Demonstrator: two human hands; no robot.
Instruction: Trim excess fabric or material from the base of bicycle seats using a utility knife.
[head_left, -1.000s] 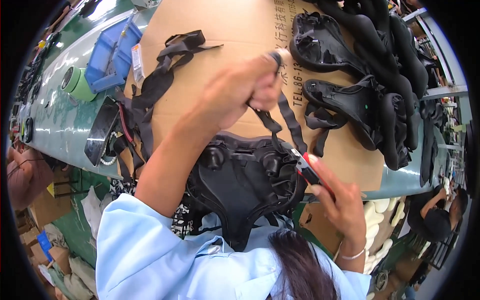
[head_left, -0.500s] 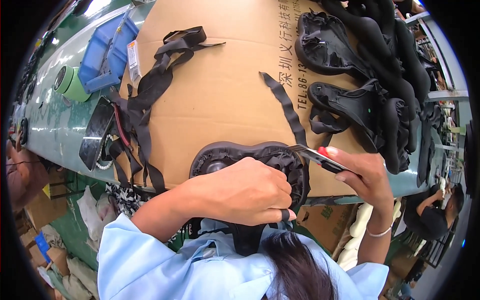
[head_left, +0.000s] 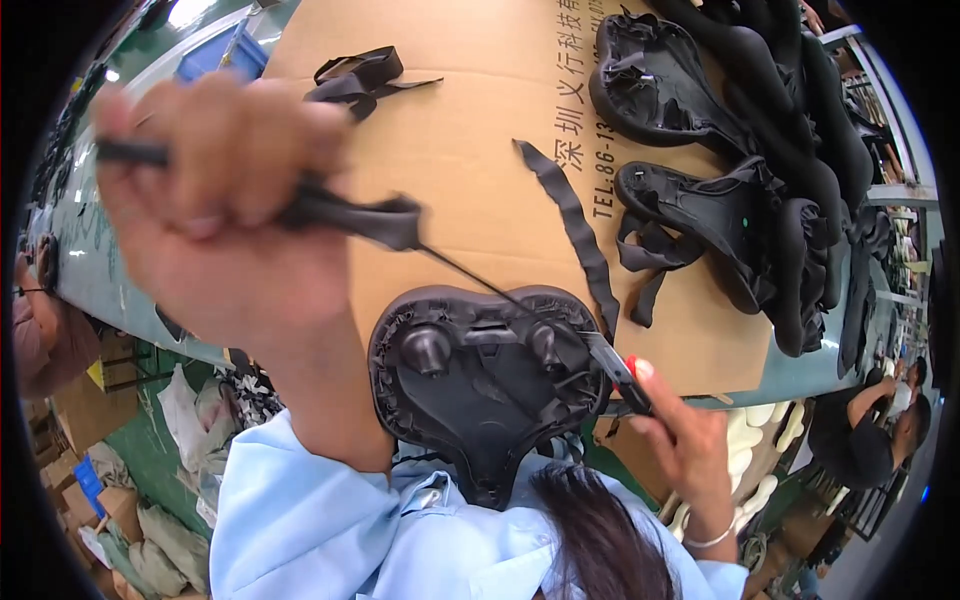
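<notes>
A black bicycle saddle rests underside up against my front at the table's edge, its gathered cover edge showing round the rim. My left hand, raised and blurred, is closed on a black fabric strip. Stretched thin, the strip runs from that fist down to the saddle's far rim. In my right hand is a utility knife with red on its handle. Its blade lies at the saddle's right rim.
Cardboard covers the table. A loose black strip lies right of centre, and a bundle of strips farther back. Upturned saddles and black padded pieces crowd the right side. A blue bin sits far left. Other people work at both sides.
My left hand has risen from the saddle toward the upper left, drawing the strip taut and uncovering the saddle's underside. My right hand has brought the knife down and left to the rim.
</notes>
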